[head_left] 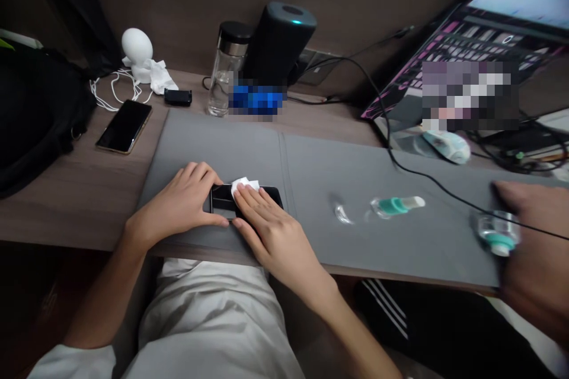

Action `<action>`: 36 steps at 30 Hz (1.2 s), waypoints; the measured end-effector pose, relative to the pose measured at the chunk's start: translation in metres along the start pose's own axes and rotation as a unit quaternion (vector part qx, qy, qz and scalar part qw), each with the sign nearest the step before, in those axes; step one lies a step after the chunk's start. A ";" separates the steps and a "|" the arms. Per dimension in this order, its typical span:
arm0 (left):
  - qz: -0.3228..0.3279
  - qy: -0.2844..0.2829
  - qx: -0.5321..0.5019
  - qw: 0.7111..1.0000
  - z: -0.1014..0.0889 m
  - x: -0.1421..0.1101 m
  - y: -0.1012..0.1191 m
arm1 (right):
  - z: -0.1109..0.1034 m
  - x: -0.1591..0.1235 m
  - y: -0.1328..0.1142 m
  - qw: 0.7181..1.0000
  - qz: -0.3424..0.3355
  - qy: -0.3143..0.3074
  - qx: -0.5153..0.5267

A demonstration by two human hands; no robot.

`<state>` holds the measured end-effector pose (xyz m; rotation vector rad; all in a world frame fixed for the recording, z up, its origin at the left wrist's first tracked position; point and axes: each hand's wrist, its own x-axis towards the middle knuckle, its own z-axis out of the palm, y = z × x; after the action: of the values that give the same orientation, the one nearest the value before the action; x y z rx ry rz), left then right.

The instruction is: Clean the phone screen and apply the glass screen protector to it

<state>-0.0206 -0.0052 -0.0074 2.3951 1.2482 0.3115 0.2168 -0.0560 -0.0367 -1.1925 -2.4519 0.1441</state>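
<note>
A black smartphone [224,206] lies flat on the grey desk mat [213,130], close to its front edge. My left hand [184,198] grips the phone's left end, with thumb and fingers on opposite edges. Under the fingertips of my right hand [275,228], a white tissue [242,184] is pressed on the dark screen; the right thumb rests by the near edge. The right hand covers much of the phone's right half.
Right of my hands lie a clear cap [342,213] and a small spray bottle [393,206]. Another person's arm [537,243] is beside a second small bottle [498,235]. A black cable [413,172] crosses the mat. Behind stand a glass bottle [220,86] and black device [278,41].
</note>
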 end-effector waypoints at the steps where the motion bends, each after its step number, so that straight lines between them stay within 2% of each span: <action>1: 0.004 0.003 0.002 1.000 0.000 0.000 0.000 | 0.002 0.004 0.000 1.000 0.002 0.002 0.002; 4: 0.007 0.007 0.005 1.000 0.001 -0.001 0.000 | 0.005 0.003 -0.004 1.000 0.001 0.008 0.002; 11: 0.004 0.000 0.006 1.000 0.002 0.001 0.002 | -0.002 -0.027 -0.017 1.000 -0.010 0.000 -0.013; 20: -0.006 -0.002 0.022 1.000 0.002 0.000 0.004 | 0.013 0.014 -0.009 1.000 -0.010 0.012 0.008; 29: -0.011 -0.005 -0.012 1.000 0.001 0.000 0.006 | 0.003 -0.025 -0.026 1.000 -0.023 -0.001 -0.003; 31: -0.010 -0.004 -0.010 1.000 0.001 0.000 0.006 | 0.002 -0.022 -0.024 1.000 -0.027 -0.002 -0.001; 36: 0.002 0.003 0.011 1.000 0.003 -0.001 0.002 | 0.010 0.007 -0.015 1.000 -0.022 0.010 0.017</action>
<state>-0.0184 -0.0075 -0.0092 2.4158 1.2562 0.3075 0.1977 -0.0591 -0.0391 -1.1205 -2.4466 0.1587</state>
